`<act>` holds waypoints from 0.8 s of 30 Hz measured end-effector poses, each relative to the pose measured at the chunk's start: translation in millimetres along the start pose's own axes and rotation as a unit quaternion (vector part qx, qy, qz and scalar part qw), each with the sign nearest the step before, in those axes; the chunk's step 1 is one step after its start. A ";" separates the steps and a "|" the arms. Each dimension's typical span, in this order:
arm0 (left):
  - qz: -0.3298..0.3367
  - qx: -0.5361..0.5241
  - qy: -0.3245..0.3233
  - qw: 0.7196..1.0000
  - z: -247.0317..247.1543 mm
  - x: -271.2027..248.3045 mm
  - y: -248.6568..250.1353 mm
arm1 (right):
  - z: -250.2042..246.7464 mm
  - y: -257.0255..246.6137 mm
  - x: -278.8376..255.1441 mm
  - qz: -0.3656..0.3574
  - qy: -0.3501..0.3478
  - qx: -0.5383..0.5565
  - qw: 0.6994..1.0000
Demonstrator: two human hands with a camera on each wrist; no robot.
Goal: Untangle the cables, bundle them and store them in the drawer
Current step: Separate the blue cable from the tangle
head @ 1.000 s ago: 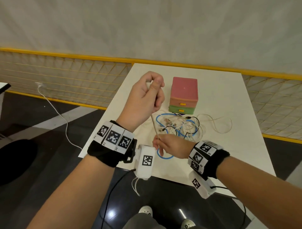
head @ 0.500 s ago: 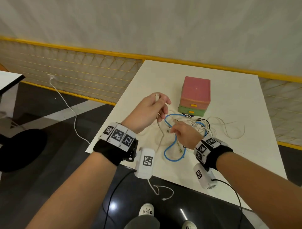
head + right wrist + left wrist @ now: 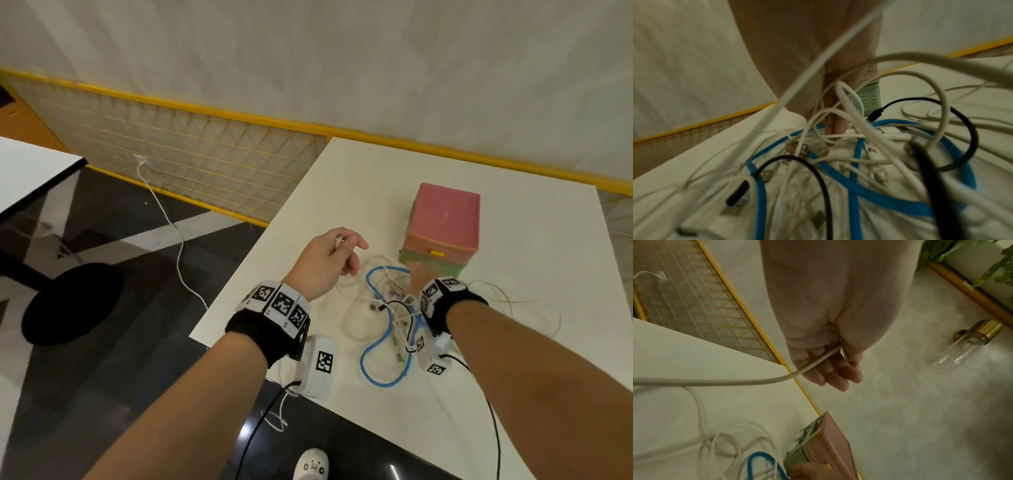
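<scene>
Two hands | left hand (image 3: 325,260) pinches white cable (image 3: 715,382) | right hand (image 3: 419,279) in cable tangle (image 3: 387,318), grip unclear

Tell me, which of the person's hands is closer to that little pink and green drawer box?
Right. The right hand reaches right up to the drawer box front; the left hand holds a white cable off to its left.

- I see a white worktop (image 3: 513,394), one corner pointing toward the mesh fence.
- A small drawer box (image 3: 442,228), pink over green, stands on it.
- A tangle of cables (image 3: 387,318) lies just in front of the box: a blue cable (image 3: 371,356), black and white ones looped through it.
</scene>
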State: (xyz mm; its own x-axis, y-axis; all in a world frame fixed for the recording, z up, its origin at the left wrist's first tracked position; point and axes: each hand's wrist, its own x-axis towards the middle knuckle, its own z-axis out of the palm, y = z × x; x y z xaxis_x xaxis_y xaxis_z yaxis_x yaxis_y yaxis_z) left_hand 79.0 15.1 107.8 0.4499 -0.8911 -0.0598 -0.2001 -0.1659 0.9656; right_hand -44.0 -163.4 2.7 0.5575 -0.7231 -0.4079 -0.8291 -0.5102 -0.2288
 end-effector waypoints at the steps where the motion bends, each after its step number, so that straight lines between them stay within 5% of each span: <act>1: -0.001 0.001 0.007 1.000 -1.2 1.8 -1.5 | 4.5 1.7 4.7 -0.001 -0.004 0.001 1.000; 9: 0.008 -0.007 0.013 1.000 -2.3 4.0 -6.6 | 15.2 5.4 19.4 -0.019 0.021 -0.055 0.998; 12: 0.016 -0.003 0.012 1.000 -2.0 3.6 -2.7 | 8.7 1.8 10.5 -0.041 0.138 0.064 0.987; 15: 0.029 0.013 0.014 0.999 -1.1 3.3 6.4 | -8.8 -5.6 -13.5 -0.156 0.317 0.181 0.918; 17: 0.046 0.031 0.037 0.998 -1.3 3.4 14.3 | -30.3 -14.9 -33.9 -0.216 0.365 0.249 0.871; 21: 0.075 -0.011 0.081 0.994 -0.7 3.0 35.2 | -68.7 -32.3 -74.9 -0.314 0.364 0.344 0.807; 24: 0.083 -0.052 0.076 0.992 7.9 1.9 53.0 | -83.1 -40.0 -104.4 -0.356 0.272 0.422 0.788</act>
State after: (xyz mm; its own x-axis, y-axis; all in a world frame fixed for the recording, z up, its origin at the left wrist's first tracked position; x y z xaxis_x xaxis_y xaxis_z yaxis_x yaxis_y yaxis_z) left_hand 62.4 1.3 156.8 0.5463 -0.8267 0.1344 -0.1956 0.0301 0.9802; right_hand -65.6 -106.2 127.8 0.6396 -0.6035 0.4761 0.0969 -0.5511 -0.8288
